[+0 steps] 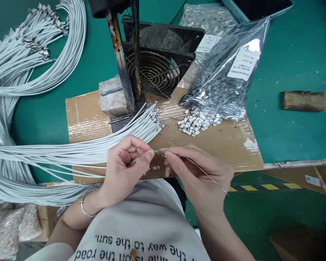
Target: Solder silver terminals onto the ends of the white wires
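Note:
My left hand (125,166) is closed in a pinch on the end of one white cable (137,158), just above the table's near edge. My right hand (195,170) pinches at that cable's stripped tip (157,152), fingertips nearly touching the left ones; a thin wire-like strand (206,174) runs across its back. A fan of white cables (130,134) with stripped ends lies on the cardboard sheet (228,141) just beyond my hands. A small pile of little metal pieces (197,121) sits further right on the cardboard.
A dark stand and fan grille (154,72) rise behind the cardboard. Clear bags of metal pieces (225,79) lie at the back right. Bundles of white cables (24,54) fill the left side. A brown block (303,100) rests on the green table at the right.

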A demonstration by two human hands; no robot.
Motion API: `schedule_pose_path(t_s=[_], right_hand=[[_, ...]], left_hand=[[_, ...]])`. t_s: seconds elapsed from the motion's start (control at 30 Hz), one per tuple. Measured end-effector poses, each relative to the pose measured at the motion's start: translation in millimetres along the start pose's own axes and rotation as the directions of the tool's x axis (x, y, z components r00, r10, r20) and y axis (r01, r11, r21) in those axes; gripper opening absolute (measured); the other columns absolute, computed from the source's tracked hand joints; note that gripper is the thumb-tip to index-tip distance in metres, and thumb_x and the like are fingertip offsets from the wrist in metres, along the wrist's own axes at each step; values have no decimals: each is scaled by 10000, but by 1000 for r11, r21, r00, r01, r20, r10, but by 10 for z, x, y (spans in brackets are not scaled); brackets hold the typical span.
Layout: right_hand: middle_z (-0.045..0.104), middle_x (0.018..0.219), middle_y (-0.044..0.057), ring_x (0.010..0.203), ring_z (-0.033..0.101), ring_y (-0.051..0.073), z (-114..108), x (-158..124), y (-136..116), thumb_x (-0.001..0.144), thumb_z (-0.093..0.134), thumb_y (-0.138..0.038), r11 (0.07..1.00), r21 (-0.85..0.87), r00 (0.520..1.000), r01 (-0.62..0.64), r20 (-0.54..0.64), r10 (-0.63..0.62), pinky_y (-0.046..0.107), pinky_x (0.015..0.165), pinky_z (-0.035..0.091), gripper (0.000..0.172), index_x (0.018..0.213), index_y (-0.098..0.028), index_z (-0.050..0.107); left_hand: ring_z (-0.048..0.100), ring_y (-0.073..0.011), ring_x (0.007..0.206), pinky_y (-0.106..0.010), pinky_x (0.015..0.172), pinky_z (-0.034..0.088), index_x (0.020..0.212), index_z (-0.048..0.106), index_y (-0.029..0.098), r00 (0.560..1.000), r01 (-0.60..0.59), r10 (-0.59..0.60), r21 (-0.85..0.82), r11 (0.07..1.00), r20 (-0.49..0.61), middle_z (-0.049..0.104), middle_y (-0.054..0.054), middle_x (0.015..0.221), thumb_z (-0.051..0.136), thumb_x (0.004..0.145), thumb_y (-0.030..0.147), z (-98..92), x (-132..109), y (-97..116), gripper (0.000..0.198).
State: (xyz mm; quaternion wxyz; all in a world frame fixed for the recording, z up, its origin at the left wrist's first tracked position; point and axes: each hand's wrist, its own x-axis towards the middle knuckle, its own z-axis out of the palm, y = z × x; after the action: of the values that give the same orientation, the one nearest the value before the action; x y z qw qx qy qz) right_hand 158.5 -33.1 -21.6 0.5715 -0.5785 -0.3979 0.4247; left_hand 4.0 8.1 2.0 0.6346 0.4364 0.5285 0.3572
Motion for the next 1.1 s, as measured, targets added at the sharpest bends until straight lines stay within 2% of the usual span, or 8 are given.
schedule_pose_path(t_s=[0.2, 0.5, 0.73, 0.93, 1.1], right_hand=[[744, 702, -14, 547, 624, 114, -7, -5, 30, 913, 742, -113, 999, -10, 999, 31, 43, -31, 250, 487, 496, 225, 949, -298, 865], [752, 735, -19, 593, 634, 119, -18, -16, 37, 914, 728, -70, 994, -50, 995, 95, 46, -93, 270, 551, 518, 286, 995, -312, 857], [741, 717, -11, 584, 633, 129, -24, -29, 35, 920, 727, -89, 997, -45, 997, 64, 50, -62, 273, 527, 501, 252, 977, -298, 855], [768, 765, -18, 619, 648, 119, 14, -10, 38, 903, 734, -58, 996, -17, 994, 83, 77, -81, 263, 564, 528, 284, 984, -303, 852], [767, 758, -15, 610, 646, 124, 31, 5, 36, 905, 731, -56, 996, -7, 993, 87, 78, -87, 271, 562, 538, 282, 977, -300, 853]], left_hand=[[439, -59, 483, -176, 449, 347, 817, 691, 179, 1000, -1, 1, -7, 1000, -5, 589, 44, 597, 759, 930, 223, -10, 10, -18, 138], [446, -60, 473, -177, 441, 340, 810, 681, 185, 1000, 15, -15, -18, 1000, -5, 585, 47, 586, 741, 927, 189, -4, 15, -17, 131], [425, -46, 458, -168, 438, 335, 798, 678, 183, 999, -7, 6, -39, 999, -31, 599, 50, 589, 732, 914, 165, 19, 40, 0, 129], [400, -49, 463, -166, 429, 301, 768, 646, 176, 997, -23, 24, 23, 999, -76, 563, 60, 561, 739, 839, 110, 66, 34, 45, 134], [394, -48, 470, -158, 430, 291, 783, 655, 177, 995, -42, 43, 20, 999, -87, 534, 69, 559, 712, 863, 107, 84, 20, 29, 120]])
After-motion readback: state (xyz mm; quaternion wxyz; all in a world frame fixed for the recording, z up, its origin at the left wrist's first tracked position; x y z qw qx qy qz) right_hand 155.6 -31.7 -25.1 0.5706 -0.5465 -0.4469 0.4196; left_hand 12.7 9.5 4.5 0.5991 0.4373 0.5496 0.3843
